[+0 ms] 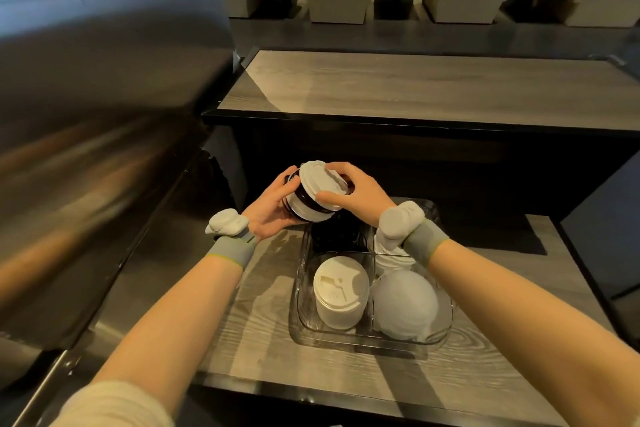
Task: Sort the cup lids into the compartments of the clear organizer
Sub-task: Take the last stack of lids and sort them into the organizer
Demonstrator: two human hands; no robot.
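Head view: we record both hands raised at the 11 o'clock corner of the clear organizer (346, 340). Our left hand (273, 208) cradles a mixed stack of lids (304, 208), white and black, fingers curled round its underside. Our right hand (353, 198) grips the top white lid (322, 180) of that stack, thumb on the near rim, fingers over the far rim. The organizer sits on the wood-grain table (263, 322). Within it we note:
- black lids (334, 236) at 11 o'clock;
- white lids (393, 262) at 1 o'clock, partly hidden by the right wrist;
- flat white lids (341, 288) at 7 o'clock;
- translucent dome lids (405, 302) at 5 o'clock.
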